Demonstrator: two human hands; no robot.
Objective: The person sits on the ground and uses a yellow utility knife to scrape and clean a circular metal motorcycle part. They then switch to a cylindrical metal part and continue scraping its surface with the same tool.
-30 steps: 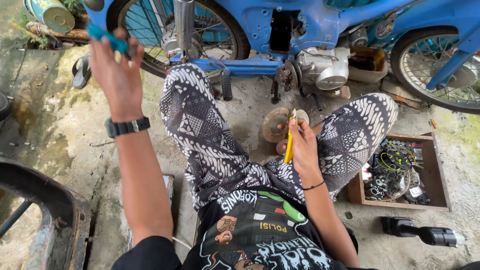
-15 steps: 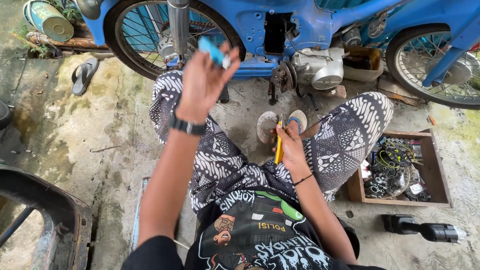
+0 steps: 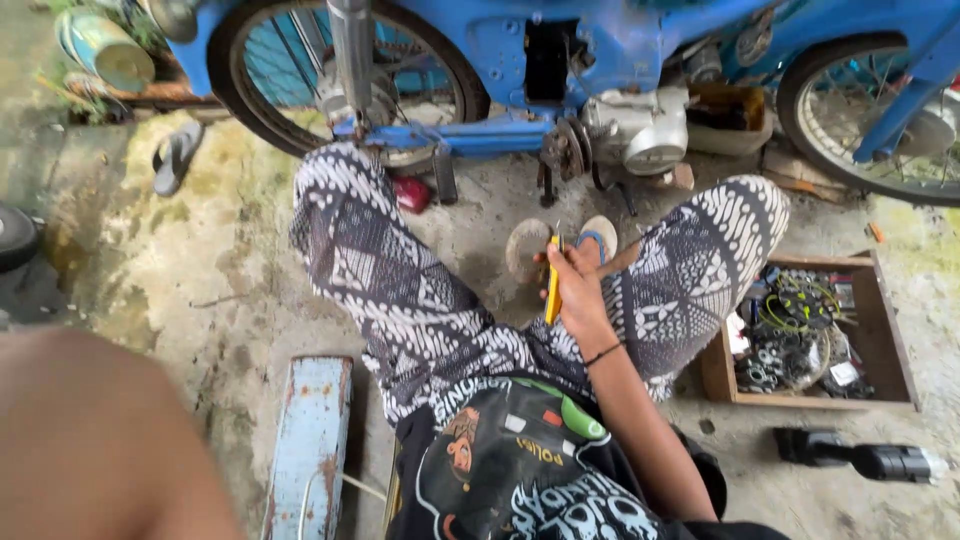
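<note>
1. Since half a second ago our left arm (image 3: 95, 440) has dropped from in front of the bike to the lower left corner, where it fills the view as a blurred shape; the small blue thing it held up is no longer in sight.
2. We cannot see the left hand itself, so we cannot tell whether its fingers are open or closed.
3. Our right hand (image 3: 578, 290) has stayed between our knees, fingers curled tight around a yellow tool (image 3: 553, 280), which stands nearly upright with its metal tip pointing up.
4. That hand rests just above our right leg, near a sandal (image 3: 598, 235) on our foot.
5. We sit on the concrete floor (image 3: 180, 270) in patterned trousers (image 3: 400, 290), legs spread.
6. Straight ahead stands a blue bike (image 3: 600, 50), its engine (image 3: 635, 130) close beyond the tool and its front wheel (image 3: 340, 70) to the left.
7. On our right lies a wooden tray (image 3: 895, 340) of wires and small metal parts, well apart from the hand.
8. Below the tray lies a black torch (image 3: 860, 455).
9. By our left leg lies a worn blue plank (image 3: 310, 440).
</note>
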